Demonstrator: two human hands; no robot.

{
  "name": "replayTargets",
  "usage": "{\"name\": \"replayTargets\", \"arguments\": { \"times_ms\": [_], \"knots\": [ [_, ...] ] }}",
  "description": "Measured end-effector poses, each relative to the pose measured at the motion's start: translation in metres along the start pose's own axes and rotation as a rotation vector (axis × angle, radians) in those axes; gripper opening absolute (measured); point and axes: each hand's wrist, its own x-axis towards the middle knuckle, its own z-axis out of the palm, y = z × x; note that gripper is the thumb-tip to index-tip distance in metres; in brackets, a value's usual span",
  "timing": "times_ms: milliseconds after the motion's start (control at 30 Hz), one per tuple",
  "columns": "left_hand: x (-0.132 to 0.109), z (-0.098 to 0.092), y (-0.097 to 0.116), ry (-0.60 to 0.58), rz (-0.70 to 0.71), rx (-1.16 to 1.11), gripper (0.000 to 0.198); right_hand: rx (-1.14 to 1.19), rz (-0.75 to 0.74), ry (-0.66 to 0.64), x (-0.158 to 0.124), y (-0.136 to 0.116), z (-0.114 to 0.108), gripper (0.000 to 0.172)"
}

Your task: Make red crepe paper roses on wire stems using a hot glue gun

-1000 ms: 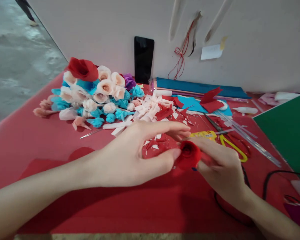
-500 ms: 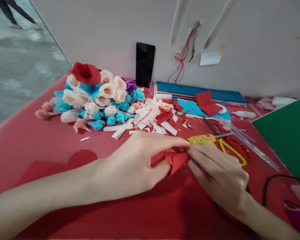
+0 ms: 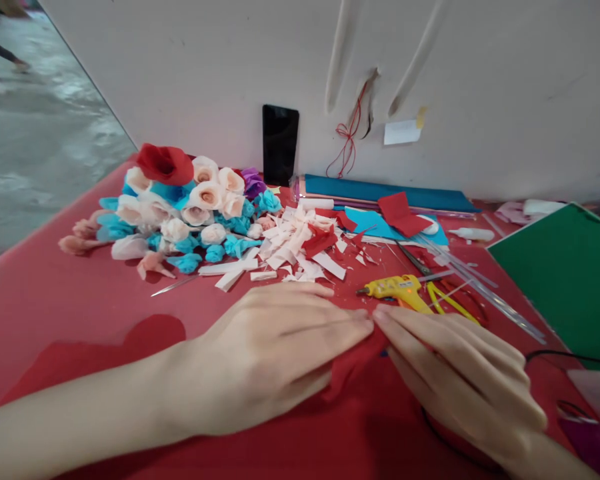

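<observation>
My left hand [image 3: 275,347] and my right hand [image 3: 465,373] meet at their fingertips over the table's front middle. Between them is a piece of red crepe paper [image 3: 353,363], pinched at its upper edge by the closed fingers of both hands. Much of the paper is covered by my left fingers, and its outline blends with the red surface below. Just beyond my right fingertips lies a yellow hot glue gun [image 3: 395,288]. Under my left forearm rests a flat sheet of red paper [image 3: 75,363] with a rounded part.
Handmade paper flowers [image 3: 207,195] cluster at back left, beside paper scraps [image 3: 295,243]. A black phone [image 3: 281,143] leans on the wall. Yellow-handled pliers [image 3: 453,303], clear sticks [image 3: 500,300] and a green board [image 3: 560,280] lie right. A black cable [image 3: 570,355] crosses there.
My hands have flattened and drawn closer together at the fingertips, and the red paper has turned lower beneath them. More of the glue gun shows. The camera view has shifted slightly.
</observation>
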Motion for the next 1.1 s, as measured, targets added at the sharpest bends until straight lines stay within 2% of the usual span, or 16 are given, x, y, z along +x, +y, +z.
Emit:
{"name": "replayTargets", "arguments": {
  "times_ms": [100, 200, 333, 400, 533, 600, 700, 767, 933, 1100],
  "knots": [
    [-0.003, 0.001, 0.002, 0.065, 0.041, 0.039, 0.026, 0.025, -0.022, -0.016, 0.001, -0.001, -0.004, 0.019],
    [-0.003, 0.0, 0.006, 0.054, 0.047, 0.052, 0.027, 0.069, -0.064, -0.04, -0.001, 0.0, -0.011, 0.02],
    [-0.003, 0.0, 0.007, 0.087, 0.056, 0.032, 0.028, 0.121, -0.068, -0.155, -0.006, 0.0, -0.017, 0.026],
    [-0.003, 0.0, 0.006, 0.063, 0.05, -0.003, 0.026, 0.107, -0.077, -0.134, -0.007, 0.001, -0.016, 0.027],
    [0.002, -0.004, 0.004, 0.032, -0.093, -0.15, 0.041, 0.019, -0.081, -0.029, -0.005, 0.004, -0.01, 0.026],
    [0.004, -0.006, 0.005, 0.056, -0.168, -0.179, 0.045, -0.053, -0.074, -0.047, -0.003, 0.004, -0.008, 0.026],
    [0.008, -0.003, 0.009, 0.061, -0.227, -0.135, 0.032, -0.177, -0.057, -0.037, 0.0, 0.002, -0.007, 0.022],
    [0.008, 0.002, 0.01, 0.007, -0.259, -0.09, 0.022, -0.212, -0.055, -0.016, 0.002, 0.0, -0.007, 0.017],
    [0.005, 0.012, 0.008, -0.076, -0.248, -0.014, 0.02, -0.203, -0.042, 0.029, 0.003, -0.003, -0.002, 0.012],
    [0.004, 0.013, 0.007, -0.046, -0.182, 0.069, 0.018, -0.205, 0.005, 0.018, 0.002, -0.006, 0.004, 0.014]
  ]
}}
